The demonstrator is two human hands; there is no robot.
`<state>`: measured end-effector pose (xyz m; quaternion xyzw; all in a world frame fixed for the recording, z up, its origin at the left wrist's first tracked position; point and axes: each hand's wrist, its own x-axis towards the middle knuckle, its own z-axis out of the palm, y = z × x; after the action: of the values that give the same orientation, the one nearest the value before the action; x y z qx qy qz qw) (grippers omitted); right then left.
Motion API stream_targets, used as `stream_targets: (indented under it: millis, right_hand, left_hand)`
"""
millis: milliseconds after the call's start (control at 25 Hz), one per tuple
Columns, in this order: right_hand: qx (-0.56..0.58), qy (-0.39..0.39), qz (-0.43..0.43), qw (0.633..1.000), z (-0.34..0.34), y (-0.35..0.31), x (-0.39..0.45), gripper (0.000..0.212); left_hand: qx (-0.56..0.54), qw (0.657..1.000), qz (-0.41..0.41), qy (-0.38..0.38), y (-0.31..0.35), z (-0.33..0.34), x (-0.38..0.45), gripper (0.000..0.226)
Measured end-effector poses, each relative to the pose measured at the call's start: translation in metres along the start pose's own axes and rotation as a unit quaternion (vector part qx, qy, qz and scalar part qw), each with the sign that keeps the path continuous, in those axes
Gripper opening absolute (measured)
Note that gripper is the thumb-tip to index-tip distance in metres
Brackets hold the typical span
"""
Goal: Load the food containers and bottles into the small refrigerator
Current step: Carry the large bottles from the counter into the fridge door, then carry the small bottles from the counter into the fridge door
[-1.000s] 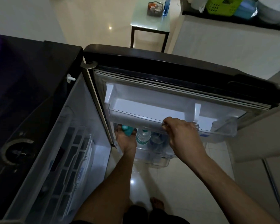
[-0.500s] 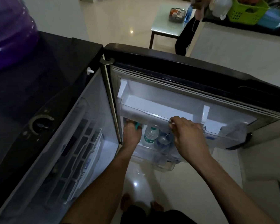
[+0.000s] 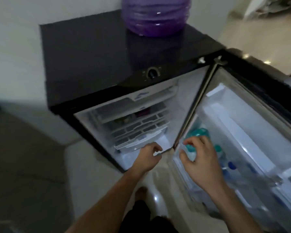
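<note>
A: From the head camera, what stands open?

B: The small refrigerator, black on top, with its door swung out to the right. A purple water jug sits on its top, and a dial is on the front panel.

A: The left hand?

B: It hangs in front of the cabinet's lower opening, near the door's hinge edge, fingers loosely curled, nothing visibly in it.

A: The right hand?

B: It is spread over the lower door shelf, fingers half open around a teal-capped bottle; blur hides whether they grip it.

A: Where are the other bottles?

B: Another teal-capped bottle stands behind in the same shelf, and blue-capped bottles farther along it. Inside the cabinet, the wire shelves carry dark items too dim to name.
</note>
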<state>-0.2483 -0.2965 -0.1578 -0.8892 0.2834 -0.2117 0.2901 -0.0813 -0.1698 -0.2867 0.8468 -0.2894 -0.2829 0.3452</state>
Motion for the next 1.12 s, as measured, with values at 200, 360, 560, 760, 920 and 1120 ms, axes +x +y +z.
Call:
stream_targets:
  millis: [200, 360, 560, 760, 920, 1120]
  right_hand:
    - [0.015, -0.229, -0.102, 0.968, 0.072, -0.028, -0.017, 0.021]
    - [0.027, -0.364, -0.243, 0.899, 0.124, -0.101, -0.067, 0.017]
    - [0.055, -0.475, -0.404, 0.78, 0.17, -0.2, -0.165, 0.018]
    - [0.086, -0.53, -0.519, 0.665, 0.195, -0.285, -0.289, 0.02]
    - [0.07, -0.557, -0.57, 0.601, 0.21, -0.339, -0.396, 0.016]
    - [-0.039, -0.599, -0.637, 0.485, 0.212, -0.377, -0.524, 0.036]
  left_hand:
    - [-0.037, 0.985, -0.125, 0.116, -0.049, -0.034, -0.125, 0.016]
    - [-0.08, 0.942, -0.227, 0.235, -0.087, -0.058, -0.248, 0.016]
    - [-0.147, 0.848, -0.329, 0.39, -0.118, -0.071, -0.409, 0.019]
    - [-0.19, 0.751, -0.377, 0.508, -0.144, -0.053, -0.563, 0.017]
    - [-0.19, 0.725, -0.383, 0.54, -0.168, -0.031, -0.674, 0.013]
    - [-0.117, 0.635, -0.459, 0.61, -0.191, 0.016, -0.806, 0.02]
